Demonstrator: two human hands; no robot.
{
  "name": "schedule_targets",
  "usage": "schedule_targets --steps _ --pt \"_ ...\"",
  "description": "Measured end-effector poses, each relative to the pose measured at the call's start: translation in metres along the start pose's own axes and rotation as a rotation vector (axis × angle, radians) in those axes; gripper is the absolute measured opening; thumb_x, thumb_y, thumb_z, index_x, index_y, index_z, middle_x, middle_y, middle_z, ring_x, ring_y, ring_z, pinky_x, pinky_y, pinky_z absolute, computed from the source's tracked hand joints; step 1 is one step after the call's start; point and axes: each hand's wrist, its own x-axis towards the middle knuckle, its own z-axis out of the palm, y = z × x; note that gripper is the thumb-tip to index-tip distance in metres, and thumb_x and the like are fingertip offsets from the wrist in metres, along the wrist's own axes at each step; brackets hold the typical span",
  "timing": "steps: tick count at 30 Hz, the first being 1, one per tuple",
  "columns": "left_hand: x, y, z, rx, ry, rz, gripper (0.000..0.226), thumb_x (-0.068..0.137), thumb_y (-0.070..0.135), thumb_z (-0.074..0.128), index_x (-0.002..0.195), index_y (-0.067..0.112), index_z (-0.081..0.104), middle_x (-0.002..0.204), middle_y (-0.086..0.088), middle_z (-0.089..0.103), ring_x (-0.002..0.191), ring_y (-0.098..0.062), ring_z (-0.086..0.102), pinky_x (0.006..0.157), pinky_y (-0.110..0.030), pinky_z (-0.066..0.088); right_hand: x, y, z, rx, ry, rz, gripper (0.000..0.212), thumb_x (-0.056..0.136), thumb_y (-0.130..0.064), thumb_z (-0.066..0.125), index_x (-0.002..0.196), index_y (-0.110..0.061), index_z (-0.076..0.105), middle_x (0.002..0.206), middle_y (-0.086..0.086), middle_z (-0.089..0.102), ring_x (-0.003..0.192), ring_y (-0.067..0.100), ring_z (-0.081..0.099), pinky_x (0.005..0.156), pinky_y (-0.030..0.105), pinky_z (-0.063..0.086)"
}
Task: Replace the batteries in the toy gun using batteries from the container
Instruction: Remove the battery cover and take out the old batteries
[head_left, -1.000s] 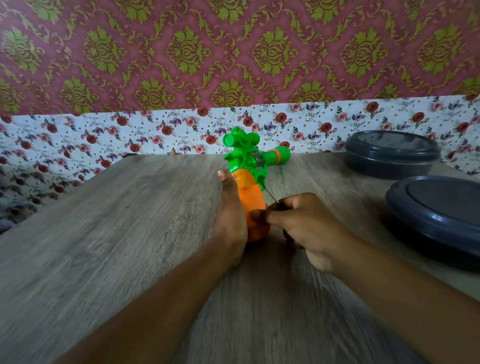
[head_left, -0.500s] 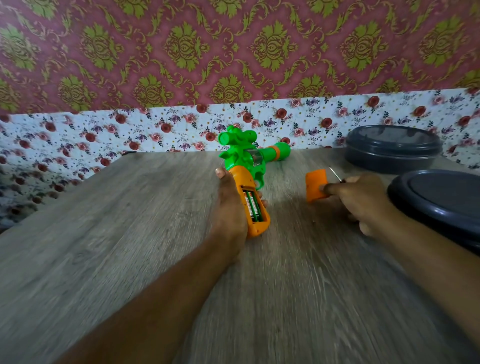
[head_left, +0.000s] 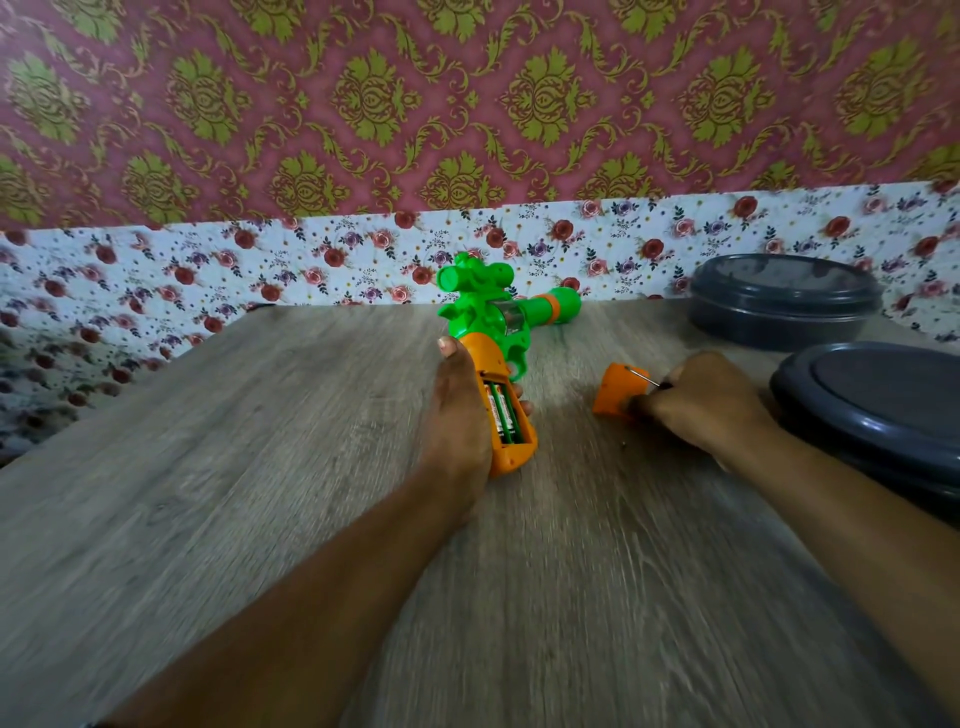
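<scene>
A green and orange toy gun (head_left: 491, 327) lies on the wooden table (head_left: 260, 467) with its barrel pointing away to the right. My left hand (head_left: 457, 415) grips its orange handle. The battery bay is uncovered and green batteries (head_left: 503, 413) show inside it. My right hand (head_left: 698, 402) holds the orange battery cover (head_left: 615, 389) and a thin screwdriver (head_left: 644, 378), low over the table to the right of the gun.
Two dark grey lidded containers stand at the right: one (head_left: 784, 301) at the back by the flowered wall, one (head_left: 878, 410) nearer, just right of my right hand. The table's left edge runs diagonally at the left.
My right hand pulled the orange cover off the handle and carried it to the right, then lowered it toward the table. The batteries came into sight. My left hand kept holding the gun.
</scene>
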Motion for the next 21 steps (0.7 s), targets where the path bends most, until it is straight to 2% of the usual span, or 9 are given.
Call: schedule_targets --steps 3,5,7,9,11,12,16,18,21 --pt "0.001 0.000 -0.002 -0.016 -0.007 -0.001 0.073 0.091 0.062 0.019 0.139 0.012 0.040 0.098 -0.013 0.064 0.076 -0.017 0.064 0.058 -0.024 0.057 -0.005 -0.001 -0.001 -0.033 0.060 -0.076 0.041 0.079 -0.042 0.063 0.068 -0.003 0.060 0.065 0.013 0.056 0.064 0.025 0.051 0.052 0.031 0.033" --pt "0.002 0.001 -0.003 -0.043 -0.007 -0.003 0.070 0.092 0.062 0.019 0.135 0.013 0.042 0.097 -0.013 0.064 0.076 -0.017 0.064 0.060 -0.025 0.057 -0.006 -0.003 -0.002 0.042 0.147 -0.126 0.028 0.086 -0.034 0.054 0.085 -0.006 0.058 0.081 0.011 0.059 0.076 0.024 0.051 0.063 0.031 0.034" --pt "0.002 0.002 -0.003 -0.055 0.009 0.006 0.059 0.093 0.060 0.019 0.118 0.017 0.050 0.093 -0.011 0.063 0.073 -0.017 0.063 0.063 -0.028 0.056 -0.010 -0.010 -0.002 0.204 0.187 -0.181 0.011 0.084 -0.020 0.056 0.088 -0.010 0.056 0.083 0.009 0.059 0.076 0.022 0.052 0.063 0.029 0.034" --pt "0.000 0.003 -0.002 -0.072 0.024 0.008 0.048 0.095 0.058 0.020 0.101 0.022 0.051 0.088 -0.009 0.062 0.071 -0.017 0.061 0.067 -0.032 0.054 -0.019 -0.021 -0.002 0.425 0.104 -0.226 0.009 0.078 -0.008 0.065 0.078 -0.012 0.056 0.071 0.005 0.059 0.060 0.013 0.053 0.052 0.024 0.039" --pt "0.000 0.005 -0.003 -0.100 0.016 -0.002 0.046 0.095 0.056 0.020 0.097 0.022 0.051 0.088 -0.008 0.062 0.072 -0.017 0.061 0.068 -0.033 0.051 -0.026 -0.034 0.001 0.692 -0.013 -0.233 0.013 0.074 0.000 0.070 0.071 -0.009 0.060 0.056 -0.001 0.059 0.044 0.003 0.050 0.041 0.015 0.040" --pt "-0.001 0.005 -0.003 -0.112 0.016 -0.009 0.046 0.096 0.056 0.020 0.093 0.022 0.052 0.088 -0.008 0.061 0.073 -0.017 0.061 0.068 -0.032 0.051 -0.028 -0.041 0.004 0.810 -0.062 -0.220 0.011 0.074 -0.001 0.071 0.071 -0.009 0.063 0.052 -0.003 0.059 0.041 0.003 0.050 0.041 0.016 0.040" --pt "-0.002 0.007 -0.001 -0.108 0.033 -0.040 0.050 0.095 0.057 0.021 0.088 0.021 0.054 0.087 -0.008 0.062 0.074 -0.017 0.061 0.067 -0.032 0.052 -0.029 -0.071 0.012 1.131 -0.182 -0.236 0.008 0.083 -0.006 0.061 0.079 -0.010 0.065 0.061 0.003 0.062 0.058 0.015 0.058 0.053 0.023 0.051" --pt "-0.001 0.007 -0.001 -0.111 0.032 -0.039 0.051 0.094 0.059 0.021 0.087 0.021 0.055 0.086 -0.008 0.063 0.072 -0.016 0.061 0.065 -0.031 0.052 -0.028 -0.088 0.019 1.140 -0.154 -0.258 0.012 0.090 -0.008 0.053 0.081 -0.009 0.061 0.064 0.006 0.055 0.057 0.015 0.054 0.058 0.027 0.053" --pt "0.004 0.005 -0.002 -0.119 0.036 -0.030 0.055 0.094 0.061 0.020 0.095 0.022 0.058 0.089 -0.010 0.065 0.075 -0.019 0.064 0.069 -0.032 0.053 -0.028 -0.100 0.033 0.913 -0.033 -0.383 0.015 0.093 -0.017 0.050 0.081 -0.012 0.058 0.066 0.002 0.058 0.056 0.012 0.059 0.068 0.039 0.058"
